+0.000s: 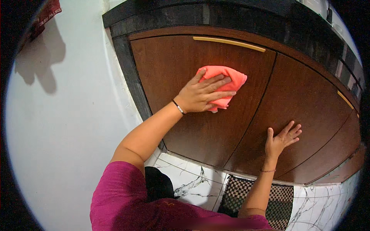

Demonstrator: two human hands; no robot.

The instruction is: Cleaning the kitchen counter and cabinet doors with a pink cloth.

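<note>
My left hand [208,91] lies spread over a folded coral-pink cloth [221,72], pressing it against the left brown wooden cabinet door [170,72]. The cloth's corners stick out past my fingers, mostly to the right and below. My right hand [281,140] holds nothing and has its fingers apart. It is at the lower part of the neighbouring cabinet door [306,98]; whether the palm touches the wood I cannot tell. A long gold-coloured handle [229,44] runs along the left door's top edge, above the cloth.
A black stone countertop edge [231,16] overhangs the doors. Black stone trim [130,75] meets a white wall [63,130] on the left. A checkered woven mat [279,202] lies on marble-patterned floor tiles [196,184]. A red cloth [47,14] hangs at upper left.
</note>
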